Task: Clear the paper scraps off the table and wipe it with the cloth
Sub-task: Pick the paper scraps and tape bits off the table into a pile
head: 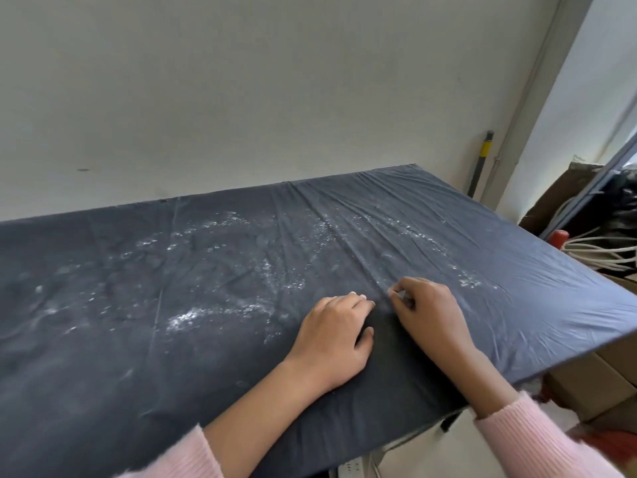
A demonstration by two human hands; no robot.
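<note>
Right hand [427, 305] pinched narrow, contents unclear; left hand [332, 336] rests loose, empty. Paper scraps [182, 319] at nine o'clock look featherlight: sweep, don't pinch.

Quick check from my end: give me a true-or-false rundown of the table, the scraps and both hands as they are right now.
1. Scattered white paper scraps lie on the dark fabric-covered table. True.
2. The left hand holds a wiping cloth. False: it rests on the table cover and holds nothing.
3. The right hand lies flat and straight. False: its fingers are curled, with thumb and forefinger meeting at the fabric. Whether they pinch a scrap is unclear.
4. Both arms wear pink knitted sleeves. True.
5. The scraps sit in one pile at the near right corner. False: they are spread across the middle, left and far side.
</note>
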